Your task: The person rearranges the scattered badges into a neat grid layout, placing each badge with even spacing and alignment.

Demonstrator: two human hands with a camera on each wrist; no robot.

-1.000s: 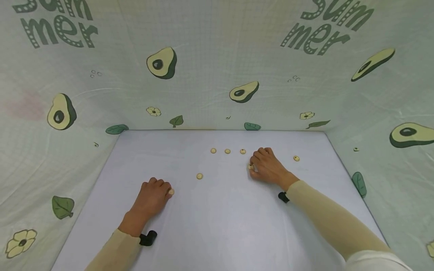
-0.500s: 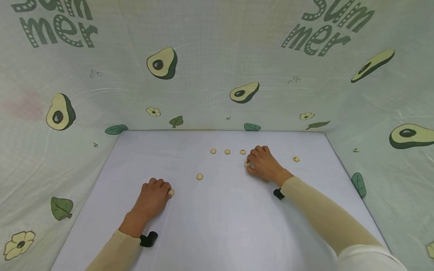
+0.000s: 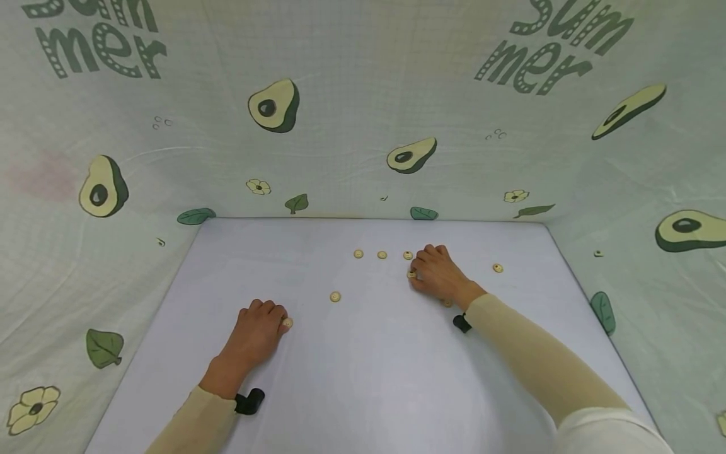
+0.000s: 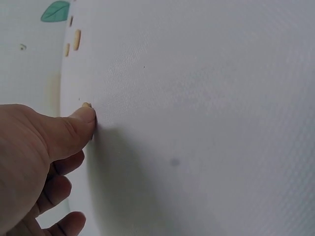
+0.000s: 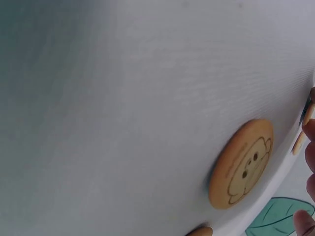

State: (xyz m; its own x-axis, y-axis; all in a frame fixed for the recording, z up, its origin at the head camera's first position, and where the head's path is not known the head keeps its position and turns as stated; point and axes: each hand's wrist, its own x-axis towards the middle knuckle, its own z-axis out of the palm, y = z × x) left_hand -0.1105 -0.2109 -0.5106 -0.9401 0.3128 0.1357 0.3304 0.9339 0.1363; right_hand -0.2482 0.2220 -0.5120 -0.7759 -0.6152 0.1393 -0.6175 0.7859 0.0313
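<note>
Discs [image 3: 382, 255] on table [image 3: 363, 391], two pinched

Head view, descending size. Cloth [image 3: 193, 101], printed with avocados, leaves and lettering, fills the top and both sides of the frame. White table below, running to the bottom edge. Right sleeve [image 3: 539, 353] enters from lower right, left sleeve [image 3: 195, 422] from lower left; both beige. Left hand [image 3: 252, 331], left of centre: fingers narrow, bent, pinching left disc [image 3: 287, 323] at the thumb. Right hand [image 3: 441, 275], right of centre: fingers narrow, curled, right disc [image 3: 411, 274] between thumb and forefinger. Whether either held disc touches the table: cannot tell. Black left mount [image 3: 249, 401] and right mount [image 3: 462, 324], one beside each wrist. Loose: three discs in a row mid-frame, the rightmost just beside the right hand; lone disc [image 3: 335, 297] just below centre; outer disc [image 3: 498, 268] farther right; wrist disc [image 3: 447, 303] partly hidden by the right wrist.
</note>
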